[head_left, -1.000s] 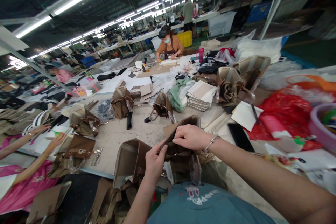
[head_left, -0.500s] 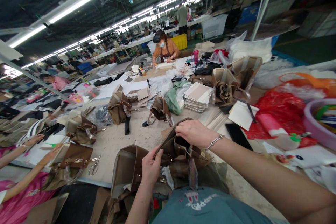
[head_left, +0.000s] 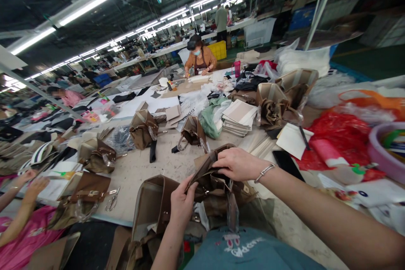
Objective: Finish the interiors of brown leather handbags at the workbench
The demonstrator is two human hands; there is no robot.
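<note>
A brown handbag (head_left: 215, 202) stands close against my body at the table's front edge, its mouth facing up. My left hand (head_left: 182, 198) grips the left end of its rim, thumb on the near side. At the top of the same rim, my right hand (head_left: 232, 163) is closed on the edge, with its fingertips partly hidden in the opening. A plastic-wrapped handle (head_left: 233, 211) hangs down the bag's near side. Just left of my left hand stands another brown bag (head_left: 155, 202) with its stiff lining showing.
Small brown bags (head_left: 144, 128) stand ahead on the table. Stacked panels (head_left: 239, 116), a black phone (head_left: 287, 164), red plastic (head_left: 332, 135) and a lilac basin (head_left: 386, 147) lie rightward. At left are scissors (head_left: 112, 199) and a co-worker's hands (head_left: 34, 187).
My right hand's fingers have shifted slightly on the bag's rim and sit a little lower. My left hand keeps its hold. The co-worker's hands at left have drawn back leftward.
</note>
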